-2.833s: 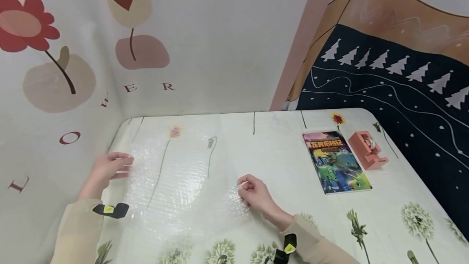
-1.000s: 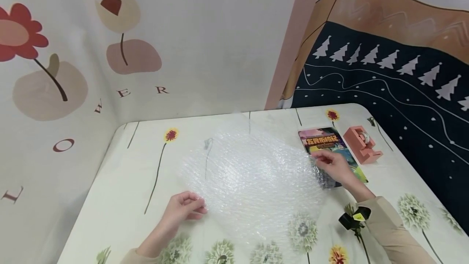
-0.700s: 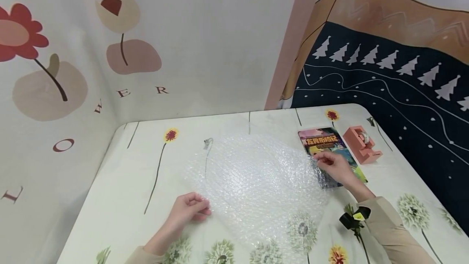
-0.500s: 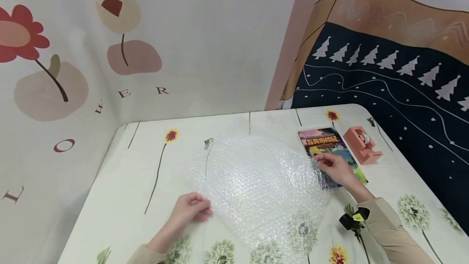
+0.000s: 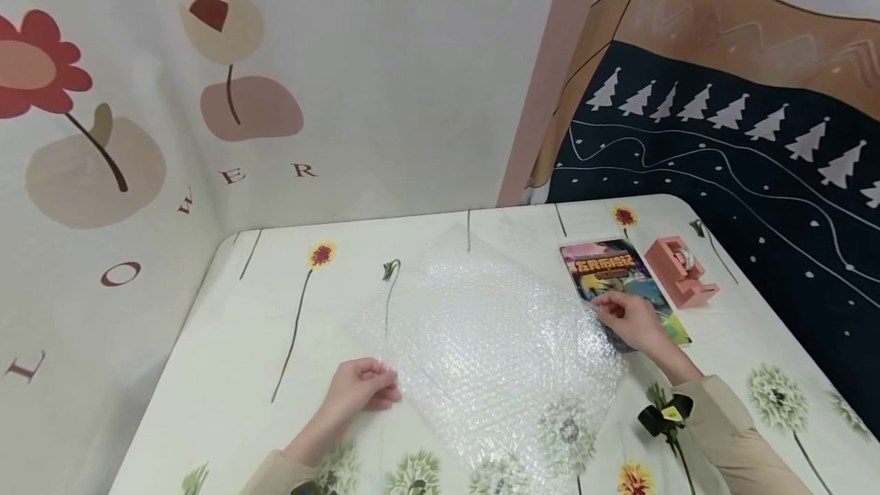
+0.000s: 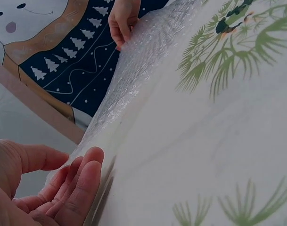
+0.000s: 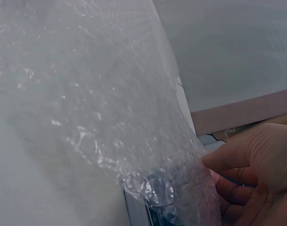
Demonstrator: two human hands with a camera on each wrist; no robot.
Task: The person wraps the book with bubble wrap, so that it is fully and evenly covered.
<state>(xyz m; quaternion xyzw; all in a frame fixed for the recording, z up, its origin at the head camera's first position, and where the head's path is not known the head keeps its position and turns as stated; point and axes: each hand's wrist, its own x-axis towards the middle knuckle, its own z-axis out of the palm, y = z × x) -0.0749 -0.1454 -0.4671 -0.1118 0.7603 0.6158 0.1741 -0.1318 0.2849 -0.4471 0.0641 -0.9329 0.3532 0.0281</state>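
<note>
So, what the person's wearing: long sleeves in a plain light beige, the right sleeve showing way more than the left sleeve. Left hand and right hand are bare. Right wrist's got this chunky black strap with a little yellow label on it, print's too tiny to read. Left cuff has a dark bit too, mostly cut off at the bottom edge.
</note>
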